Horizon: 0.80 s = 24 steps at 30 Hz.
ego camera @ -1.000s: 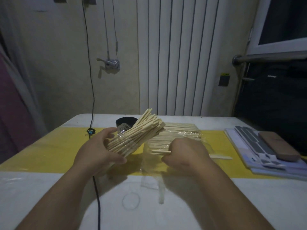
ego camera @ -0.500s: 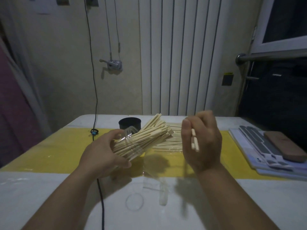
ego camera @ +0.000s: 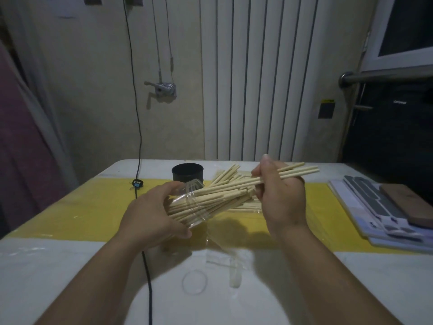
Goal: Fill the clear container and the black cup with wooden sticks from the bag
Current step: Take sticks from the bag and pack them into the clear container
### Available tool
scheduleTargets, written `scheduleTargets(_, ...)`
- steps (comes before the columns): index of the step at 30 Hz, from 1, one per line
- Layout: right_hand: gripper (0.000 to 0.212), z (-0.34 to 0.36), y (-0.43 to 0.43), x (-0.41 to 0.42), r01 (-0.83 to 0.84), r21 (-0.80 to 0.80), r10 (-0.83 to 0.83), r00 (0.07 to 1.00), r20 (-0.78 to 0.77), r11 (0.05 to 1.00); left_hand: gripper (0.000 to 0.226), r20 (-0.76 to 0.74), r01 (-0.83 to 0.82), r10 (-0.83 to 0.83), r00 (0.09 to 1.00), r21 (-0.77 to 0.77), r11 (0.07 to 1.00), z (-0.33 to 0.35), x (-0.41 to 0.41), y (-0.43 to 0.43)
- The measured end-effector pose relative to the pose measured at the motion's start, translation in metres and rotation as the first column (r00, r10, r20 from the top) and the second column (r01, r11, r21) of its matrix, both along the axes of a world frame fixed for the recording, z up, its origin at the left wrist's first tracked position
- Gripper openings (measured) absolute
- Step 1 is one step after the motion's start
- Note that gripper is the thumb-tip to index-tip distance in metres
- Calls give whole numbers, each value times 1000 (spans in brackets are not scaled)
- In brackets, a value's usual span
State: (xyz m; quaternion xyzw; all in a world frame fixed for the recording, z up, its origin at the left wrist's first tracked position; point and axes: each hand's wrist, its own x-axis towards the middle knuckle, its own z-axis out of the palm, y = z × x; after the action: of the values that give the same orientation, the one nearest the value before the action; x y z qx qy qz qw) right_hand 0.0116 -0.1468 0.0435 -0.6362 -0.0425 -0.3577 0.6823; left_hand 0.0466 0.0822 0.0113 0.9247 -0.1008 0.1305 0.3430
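Note:
My left hand (ego camera: 150,212) grips the clear container (ego camera: 195,207), tilted with its mouth toward the right and packed with several wooden sticks. My right hand (ego camera: 280,193) pinches a few wooden sticks (ego camera: 300,172) that lie almost level, their left ends at the container's mouth. Behind the container stands the black cup (ego camera: 187,171) on the yellow strip; its inside is dark. The clear bag (ego camera: 248,207) with more sticks lies flat on the table behind my right hand, mostly hidden by it.
A black cable (ego camera: 147,277) runs down the table past my left wrist. A stack of white sheets with a brown block (ego camera: 407,202) lies at the right edge. A clear ring mark (ego camera: 194,282) and a plastic scrap (ego camera: 234,270) lie on the white tabletop near me.
My right hand took sticks out of the bag, raised them, then turned them level and brought their ends to the container's mouth. My left hand kept the container tilted.

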Motion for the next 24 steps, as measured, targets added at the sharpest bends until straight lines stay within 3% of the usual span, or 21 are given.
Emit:
scheduleTargets(2,40,-1,-2,1,29,-92,-32,999,-29,995,106,6,3,-3,1000,28,1000,0,0,-1)
scheduleTargets(5,39,-1,-5,3,8,-85,-15,996,-85,996,108,13,-2,1,1000,53,999,1,-1,-2)
scheduleTargets(9,30,-4,-4,6,-163,-214,112,966,-233,963,107,24,-2,0,1000,96,995,2,-2,-4)
scheduleTargets(11,56,-6,0,4,-263,-242,180,931,-317,934,107,26,-2,0,1000,107,994,2,-3,-4)
scheduleTargets(12,60,-6,1,4,-250,-170,191,933,-304,953,107,25,-5,3,1000,105,994,2,-3,-4)
scheduleTargets(14,33,-6,1,3,-137,-7,134,975,-175,991,107,27,-13,10,1000,98,995,3,-3,-4)
scheduleTargets(15,24,-6,2,1,-76,2,75,990,-115,997,107,30,-16,13,999,95,995,3,-3,-4)
scheduleTargets(17,30,-7,4,2,-40,-142,28,996,-81,989,106,30,-16,13,999,91,996,3,-3,-4)
scheduleTargets(20,31,-14,7,6,-187,-335,131,974,-183,924,108,19,-9,7,1000,86,996,3,-3,-4)
scheduleTargets(22,32,-13,5,6,-260,-326,205,959,-193,909,109,13,-5,4,1000,67,998,2,-2,-3)
scheduleTargets(24,31,-10,0,5,-215,-323,173,973,-154,922,108,8,-2,2,1000,46,999,1,-2,-2)
